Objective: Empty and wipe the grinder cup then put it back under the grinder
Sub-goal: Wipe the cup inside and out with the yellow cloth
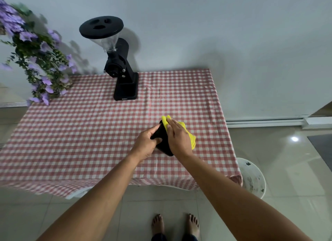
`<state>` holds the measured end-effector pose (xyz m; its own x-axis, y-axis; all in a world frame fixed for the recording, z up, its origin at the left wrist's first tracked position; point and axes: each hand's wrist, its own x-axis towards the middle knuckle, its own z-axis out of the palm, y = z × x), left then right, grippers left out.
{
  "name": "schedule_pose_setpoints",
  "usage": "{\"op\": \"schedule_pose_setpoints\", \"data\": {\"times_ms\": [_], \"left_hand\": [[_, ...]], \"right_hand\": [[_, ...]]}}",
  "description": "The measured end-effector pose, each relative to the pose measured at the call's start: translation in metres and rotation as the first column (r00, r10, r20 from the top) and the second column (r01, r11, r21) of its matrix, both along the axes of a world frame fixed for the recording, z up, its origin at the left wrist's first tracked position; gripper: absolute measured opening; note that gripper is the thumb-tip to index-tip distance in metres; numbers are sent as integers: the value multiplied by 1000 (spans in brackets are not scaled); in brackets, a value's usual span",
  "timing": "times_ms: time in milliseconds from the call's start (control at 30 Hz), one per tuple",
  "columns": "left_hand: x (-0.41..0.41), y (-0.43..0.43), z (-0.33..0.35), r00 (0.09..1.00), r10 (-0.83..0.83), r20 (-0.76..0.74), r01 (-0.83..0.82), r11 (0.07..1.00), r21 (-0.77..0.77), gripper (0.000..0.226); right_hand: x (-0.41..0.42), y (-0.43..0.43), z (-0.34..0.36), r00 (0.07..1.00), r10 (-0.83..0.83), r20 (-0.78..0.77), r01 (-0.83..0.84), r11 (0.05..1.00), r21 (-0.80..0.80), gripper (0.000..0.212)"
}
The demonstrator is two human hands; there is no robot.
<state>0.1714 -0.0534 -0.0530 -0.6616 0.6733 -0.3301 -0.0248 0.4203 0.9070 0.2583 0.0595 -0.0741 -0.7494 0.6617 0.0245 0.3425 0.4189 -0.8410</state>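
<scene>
The black grinder cup [162, 142] is tilted above the right half of the checked table. My left hand [146, 142] grips its left side. My right hand [178, 137] presses a yellow cloth [190, 135] against the cup's right side, with cloth tips showing past the fingers near the cup's mouth. The cup's opening is hidden by the cloth and hand. The black coffee grinder [122, 64] with a clear hopper and black lid stands at the table's back edge; the platform on its base is bare.
A red-and-white checked tablecloth [80, 133] covers the table. A purple flower plant [36, 61] stands at the back left corner. A white bin [251, 178] with dark specks sits on the tiled floor off the table's right front corner. My bare feet show below.
</scene>
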Motion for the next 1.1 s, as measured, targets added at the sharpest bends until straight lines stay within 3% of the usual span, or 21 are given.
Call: {"op": "schedule_pose_setpoints", "data": {"times_ms": [67, 200, 300, 400, 533, 700, 900, 1100], "left_hand": [[0, -2, 2, 1000, 11, -2, -11, 999, 35, 47], [1, -1, 3, 993, 112, -31, -110, 993, 39, 37], [3, 2, -2, 983, 182, 36, -183, 982, 49, 34], [7, 2, -6, 962, 256, 92, -265, 957, 114, 32], [10, 7, -6, 940, 318, 121, -332, 935, 127, 28], [9, 7, -8, 963, 268, -29, -265, 961, 79, 24], [8, 8, -7, 965, 229, -124, -222, 972, 73, 31], [4, 10, -14, 921, 339, -191, -345, 939, 3, 22]], "right_hand": [[0, 0, -8, 1000, 10, -1, -10, 1000, 14, 41], [10, 4, -14, 971, -64, 231, 125, 958, -258, 44], [17, -1, -15, 964, -153, 218, 220, 920, -325, 44], [11, -3, -9, 962, -248, 110, 270, 921, -282, 39], [0, 4, -1, 980, -196, 33, 199, 970, -141, 40], [12, 6, -16, 983, -182, -35, 181, 983, -28, 37], [19, -2, -29, 962, -272, -8, 271, 961, -51, 38], [20, -11, -33, 968, -214, -129, 238, 947, 216, 30]]}}
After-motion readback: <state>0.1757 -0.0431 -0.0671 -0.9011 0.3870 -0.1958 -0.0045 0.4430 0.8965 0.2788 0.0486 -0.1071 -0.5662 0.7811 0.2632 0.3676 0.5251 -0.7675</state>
